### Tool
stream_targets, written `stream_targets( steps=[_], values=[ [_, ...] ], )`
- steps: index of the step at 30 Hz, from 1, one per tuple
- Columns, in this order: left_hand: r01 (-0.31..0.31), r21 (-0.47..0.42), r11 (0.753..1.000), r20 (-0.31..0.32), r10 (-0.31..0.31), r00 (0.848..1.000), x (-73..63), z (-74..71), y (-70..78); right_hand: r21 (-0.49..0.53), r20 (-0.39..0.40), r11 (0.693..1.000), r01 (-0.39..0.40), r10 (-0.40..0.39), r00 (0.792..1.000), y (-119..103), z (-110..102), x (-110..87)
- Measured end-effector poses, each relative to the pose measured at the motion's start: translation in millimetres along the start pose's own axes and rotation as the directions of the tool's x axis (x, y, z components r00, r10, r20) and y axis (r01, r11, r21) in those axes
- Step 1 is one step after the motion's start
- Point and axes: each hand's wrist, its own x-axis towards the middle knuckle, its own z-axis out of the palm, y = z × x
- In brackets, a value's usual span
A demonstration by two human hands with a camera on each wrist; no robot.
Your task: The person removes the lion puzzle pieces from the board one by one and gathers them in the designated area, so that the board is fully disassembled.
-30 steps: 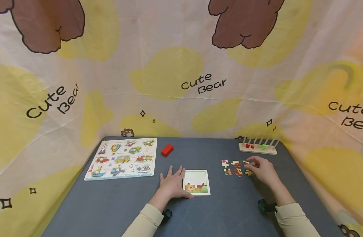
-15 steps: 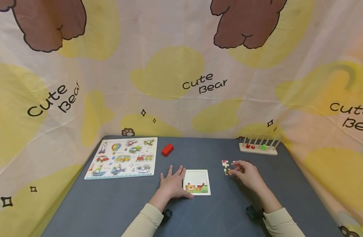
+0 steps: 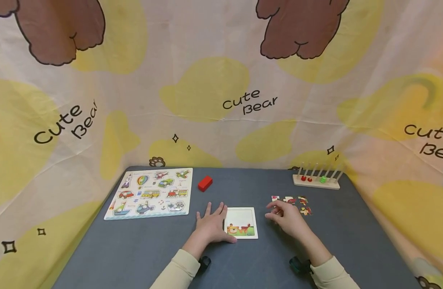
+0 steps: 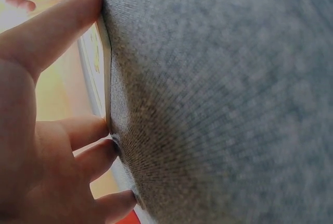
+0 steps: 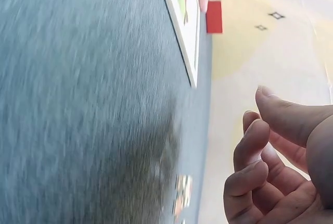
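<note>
A white-framed puzzle board (image 3: 240, 216) lies on the table, with part of an animal picture filling its lower portion. My left hand (image 3: 210, 227) lies along its left side, fingers spread and straight. In the left wrist view, that hand's thumb (image 4: 62, 23) and a finger (image 4: 86, 132) touch the board's edge. My right hand (image 3: 290, 220) hovers between the board and several loose jigsaw pieces (image 3: 305, 210), hiding some of them. In the right wrist view its fingers (image 5: 252, 143) curl loosely, the thumb stands apart, and nothing shows between them.
A large vehicle puzzle board (image 3: 149, 204) lies at the left. Behind the left hand sits a red block (image 3: 205, 183). At the back right stands a wooden bead stand (image 3: 315, 184) with upright pegs. A printed cloth (image 3: 207, 88) hangs behind the table.
My right hand has moved left from the far-right jigsaw pieces, past the others, towards the white-framed board. The left hand has stayed at the board's side.
</note>
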Motion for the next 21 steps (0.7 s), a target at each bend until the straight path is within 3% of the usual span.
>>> stream_targets(
  steps=[9, 21],
  values=[
    [0.003, -0.006, 1.000, -0.009, -0.003, 1.000, 0.8, -0.1, 0.0, 0.026, 0.037, 1.000, 0.015, -0.016, 0.999, -19, 20, 0.1],
    [0.005, 0.014, 1.000, -0.011, -0.005, 1.000, 1.3, 1.6, -0.6, 0.041, 0.114, 0.988, 0.146, -0.149, 0.982, -38, 47, 3.4]
  ],
)
